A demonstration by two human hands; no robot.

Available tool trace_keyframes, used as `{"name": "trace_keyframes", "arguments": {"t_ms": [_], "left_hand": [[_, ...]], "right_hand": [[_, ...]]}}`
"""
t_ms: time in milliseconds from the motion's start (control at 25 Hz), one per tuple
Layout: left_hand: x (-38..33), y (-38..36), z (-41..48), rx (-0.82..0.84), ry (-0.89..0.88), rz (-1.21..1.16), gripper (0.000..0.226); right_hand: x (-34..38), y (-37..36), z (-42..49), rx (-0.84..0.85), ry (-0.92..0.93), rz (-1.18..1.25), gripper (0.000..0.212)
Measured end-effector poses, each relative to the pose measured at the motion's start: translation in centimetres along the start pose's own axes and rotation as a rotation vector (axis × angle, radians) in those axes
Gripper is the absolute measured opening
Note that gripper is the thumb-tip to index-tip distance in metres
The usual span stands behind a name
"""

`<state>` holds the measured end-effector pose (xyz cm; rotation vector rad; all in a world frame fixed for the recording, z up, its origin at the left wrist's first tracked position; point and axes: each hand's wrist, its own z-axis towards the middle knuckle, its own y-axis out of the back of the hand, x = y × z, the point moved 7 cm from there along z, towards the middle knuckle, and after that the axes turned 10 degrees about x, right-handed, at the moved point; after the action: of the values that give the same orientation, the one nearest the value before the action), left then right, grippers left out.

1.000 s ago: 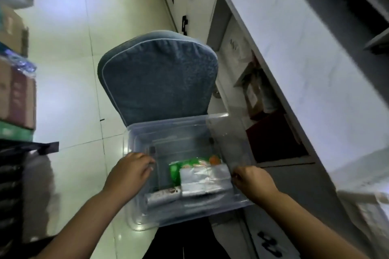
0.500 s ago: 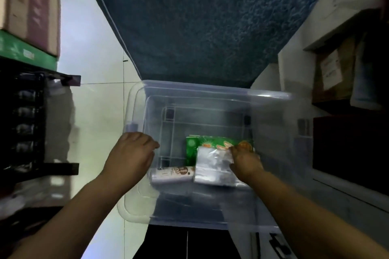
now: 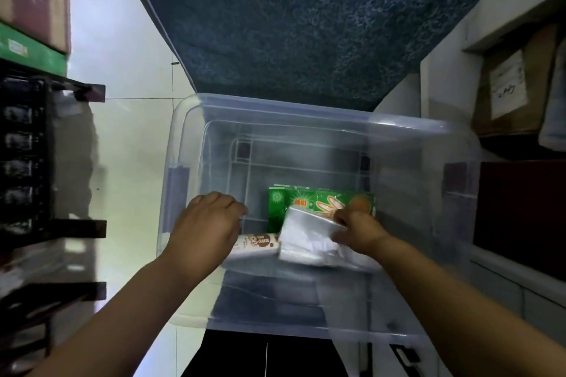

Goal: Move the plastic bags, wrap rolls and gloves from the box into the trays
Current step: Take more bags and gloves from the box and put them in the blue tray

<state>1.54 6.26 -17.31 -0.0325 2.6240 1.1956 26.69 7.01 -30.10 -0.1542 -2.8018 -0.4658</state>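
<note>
A: Hands first; what are they doing?
B: The right hand (image 3: 358, 229) pinches the top edge of the clear plastic bags (image 3: 301, 243); the left hand (image 3: 205, 226) is curled over one end of the wrap roll (image 3: 258, 243); whether it grips anything I cannot tell.
A: And where does everything lie?
B: All inside the transparent box (image 3: 188, 119); bags overlap the green glove pack (image 3: 291, 202); roll lies just left of the bags, on the box floor.

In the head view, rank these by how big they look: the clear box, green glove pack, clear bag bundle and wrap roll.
1. clear box
2. green glove pack and clear bag bundle: about alike, each partly covered, so not ranked
3. wrap roll, smallest showing, partly under the left hand
</note>
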Motion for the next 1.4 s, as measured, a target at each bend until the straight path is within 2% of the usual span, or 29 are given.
{"name": "trace_keyframes", "arguments": {"t_ms": [80, 160, 240, 280, 320, 400, 440, 480, 560, 600, 680, 760, 880, 1000, 1080, 1200, 1280, 1400], "left_hand": [[0.2, -0.7, 0.2, 0.027, 0.074, -0.171, 0.026], [-0.7, -0.7, 0.4, 0.026, 0.08, -0.267, 0.026], [-2.7, -0.7, 1.3, 0.062, 0.063, -0.325, 0.035], [-3.6, -0.7, 1.7, 0.091, 0.086, -0.444, 0.041], [-4.3, -0.6, 2.1, 0.129, 0.133, -0.664, 0.044], [-4.9, -0.4, 2.8, 0.146, 0.225, -1.204, 0.034], [-4.7, -0.4, 3.0, 0.123, 0.28, -1.383, 0.027], [-4.2, -0.4, 3.1, 0.089, 0.321, -1.443, 0.022], [-2.5, -0.3, 3.1, 0.022, 0.354, -1.387, 0.02], [-1.6, -0.3, 3.0, 0.001, 0.354, -1.334, 0.019], [0.1, -1.0, 2.7, -0.032, 0.356, -1.253, 0.019], [1.4, -1.6, 2.2, -0.062, 0.375, -1.247, 0.015], [2.0, -2.7, 1.5, -0.067, 0.363, -1.343, 0.007], [1.8, -3.0, 1.0, -0.066, 0.344, -1.389, 0.009], [1.6, -2.4, 0.5, -0.088, 0.324, -1.389, 0.009], [1.4, -1.1, -0.3, -0.123, 0.304, -1.378, 0.008], [1.0, 0.0, -1.1, -0.132, 0.283, -1.369, 0.01], [-0.2, 2.5, -2.7, -0.173, 0.222, -1.357, 0.013]], "right_hand": [[0.5, 1.8, -1.3, -0.113, 0.028, 0.101, 0.033], [1.8, 4.2, -3.1, -0.274, 0.09, 0.279, 0.036], [3.7, 6.0, -4.6, -0.311, 0.215, 0.596, 0.032], [4.9, 6.5, -5.1, -0.291, 0.283, 0.759, 0.028], [5.9, 6.8, -5.3, -0.264, 0.337, 0.896, 0.025], [7.5, 6.9, -5.1, -0.211, 0.396, 1.061, 0.017], [7.9, 6.9, -4.8, -0.216, 0.407, 1.089, 0.015], [7.9, 6.6, -4.3, -0.249, 0.402, 1.083, 0.013], [6.4, 5.5, -3.2, -0.356, 0.29, 0.897, 0.006], [5.1, 4.5, -2.5, -0.359, 0.193, 0.694, 0.008], [2.8, 0.9, -0.9, -0.187, 0.031, 0.229, 0.024], [1.0, -2.6, -0.2, -0.029, -0.059, -0.063, 0.036], [1.0, -4.7, 0.2, -0.01, -0.113, -0.314, 0.047], [1.8, -3.9, 0.0, 0.012, -0.095, -0.409, 0.042], [2.2, -2.6, -0.9, 0.004, -0.038, -0.349, 0.034], [2.5, 0.4, -4.0, -0.139, -0.039, -0.03, 0.015], [2.8, 2.8, -6.9, -0.321, -0.04, 0.16, 0.026], [4.9, 6.1, -11.9, -0.523, 0.095, 0.701, 0.028]]}}
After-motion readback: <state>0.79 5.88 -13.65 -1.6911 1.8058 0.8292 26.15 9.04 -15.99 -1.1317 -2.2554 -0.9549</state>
